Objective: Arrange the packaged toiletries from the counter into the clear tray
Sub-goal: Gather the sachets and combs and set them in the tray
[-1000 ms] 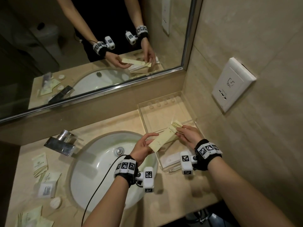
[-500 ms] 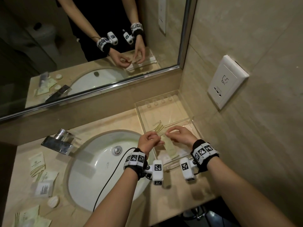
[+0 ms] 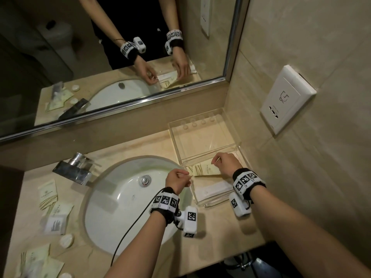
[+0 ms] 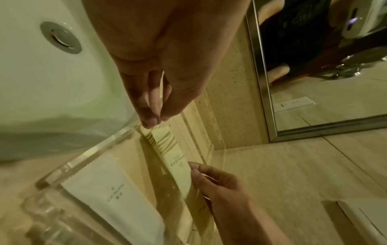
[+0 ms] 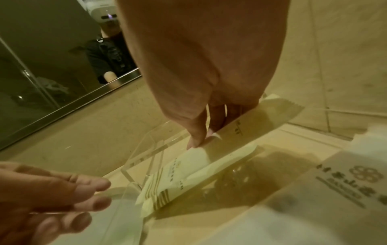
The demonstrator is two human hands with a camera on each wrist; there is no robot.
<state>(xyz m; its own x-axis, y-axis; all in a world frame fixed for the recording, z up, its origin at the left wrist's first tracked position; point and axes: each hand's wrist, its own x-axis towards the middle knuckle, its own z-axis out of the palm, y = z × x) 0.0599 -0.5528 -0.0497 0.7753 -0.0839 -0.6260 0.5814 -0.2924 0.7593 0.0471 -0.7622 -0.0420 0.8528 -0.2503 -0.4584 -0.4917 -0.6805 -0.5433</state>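
The clear tray (image 3: 202, 141) stands right of the sink against the wall. In its near compartment lies a pale yellow packet (image 3: 203, 170) with a striped end, beside a white packet (image 3: 212, 189). My right hand (image 3: 215, 160) pinches the yellow packet's (image 5: 180, 172) plain end between thumb and finger (image 5: 196, 137). My left hand (image 3: 185, 175) hangs loosely curled at the tray's sink-side wall (image 4: 87, 155), just off the striped end (image 4: 160, 137). In the right wrist view the left fingers (image 5: 98, 184) stay outside the wall, clear of the packet.
Several more packets (image 3: 48, 194) and a round soap (image 3: 67, 240) lie left of the white sink (image 3: 120, 201), with others at the counter's front left corner (image 3: 38, 261). A chrome tap (image 3: 74, 169) stands behind the sink. A wall socket (image 3: 287, 99) is above the tray.
The yellow packet, held in the air by both hands a second ago, has come down flat into the tray's near compartment. My left hand has let go of its striped end.
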